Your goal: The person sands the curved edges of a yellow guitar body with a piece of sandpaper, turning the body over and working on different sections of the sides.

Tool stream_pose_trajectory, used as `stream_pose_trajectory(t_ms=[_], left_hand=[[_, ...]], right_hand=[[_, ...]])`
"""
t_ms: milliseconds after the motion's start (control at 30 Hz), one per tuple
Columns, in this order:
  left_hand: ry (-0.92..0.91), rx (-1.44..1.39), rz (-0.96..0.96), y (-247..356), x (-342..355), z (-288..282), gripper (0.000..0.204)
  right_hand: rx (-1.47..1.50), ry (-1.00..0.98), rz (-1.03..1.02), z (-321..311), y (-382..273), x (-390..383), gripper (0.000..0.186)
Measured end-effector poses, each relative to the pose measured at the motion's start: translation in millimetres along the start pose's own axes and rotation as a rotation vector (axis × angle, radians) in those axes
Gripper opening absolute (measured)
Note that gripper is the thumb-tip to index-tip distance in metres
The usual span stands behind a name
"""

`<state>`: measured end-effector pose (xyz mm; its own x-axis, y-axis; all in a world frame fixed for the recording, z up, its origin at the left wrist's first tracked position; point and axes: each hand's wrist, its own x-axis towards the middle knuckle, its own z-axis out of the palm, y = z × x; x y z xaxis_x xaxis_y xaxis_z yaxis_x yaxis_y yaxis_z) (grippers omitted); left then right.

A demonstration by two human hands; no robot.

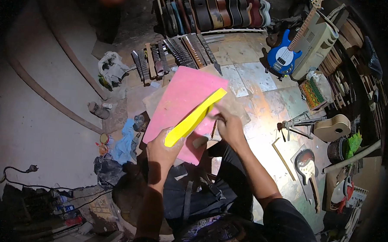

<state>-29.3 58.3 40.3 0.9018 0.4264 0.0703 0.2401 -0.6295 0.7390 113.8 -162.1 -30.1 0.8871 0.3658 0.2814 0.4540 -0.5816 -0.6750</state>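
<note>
A long, slightly curved bright yellow strip lies slantwise above a pink sheet. My left hand is closed round its lower left end. Just right of the strip is my right hand, its fingers curled and partly smeared by motion near the strip's edge. A thin brown piece with a notched edge shows below those fingers; whether the hand holds it, I cannot tell. The pink sheet rests on a larger brownish board over my lap.
Several fretted guitar necks lie ahead, before a row of guitar bodies. A blue bass guitar leans at the far right. On the right are a tripod, an acoustic guitar body and a sunburst electric guitar. A blue cloth lies left.
</note>
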Motion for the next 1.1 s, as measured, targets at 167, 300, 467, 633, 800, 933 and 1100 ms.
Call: stream_pose_trajectory(t_ms=[167, 300, 467, 633, 800, 933, 1100], left_hand=[[-0.042, 0.004, -0.019, 3.1, 0.0, 0.9, 0.046], [-0.037, 0.012, -0.037, -4.9, -3.7, -1.7, 0.045], [-0.006, -0.115, 0.076, -24.0, -11.1, -5.3, 0.037], [0.034, -0.017, 0.097, -63.8, -15.8, -6.1, 0.036], [-0.004, 0.091, 0.028, -83.2, -19.2, -11.6, 0.039], [-0.072, 0.038, -0.019, -54.6, -21.8, -21.1, 0.044], [0.002, -0.100, 0.016, -51.2, -14.6, -4.4, 0.039]], right_hand=[[-0.022, -0.361, -0.037, 0.2, -13.3, -10.6, 0.078], [0.188, -0.536, -0.155, 18.9, -40.0, -36.8, 0.081], [0.281, -0.462, -0.191, 28.3, -39.2, -42.9, 0.076], [-0.076, -0.192, -0.058, 27.6, -9.2, -16.2, 0.078], [0.209, -0.243, 0.122, 13.6, -22.4, -7.7, 0.075], [0.403, -0.363, 0.117, -2.7, -48.4, -11.4, 0.070], [0.109, -0.225, -0.171, 53.3, -35.7, -26.4, 0.073]])
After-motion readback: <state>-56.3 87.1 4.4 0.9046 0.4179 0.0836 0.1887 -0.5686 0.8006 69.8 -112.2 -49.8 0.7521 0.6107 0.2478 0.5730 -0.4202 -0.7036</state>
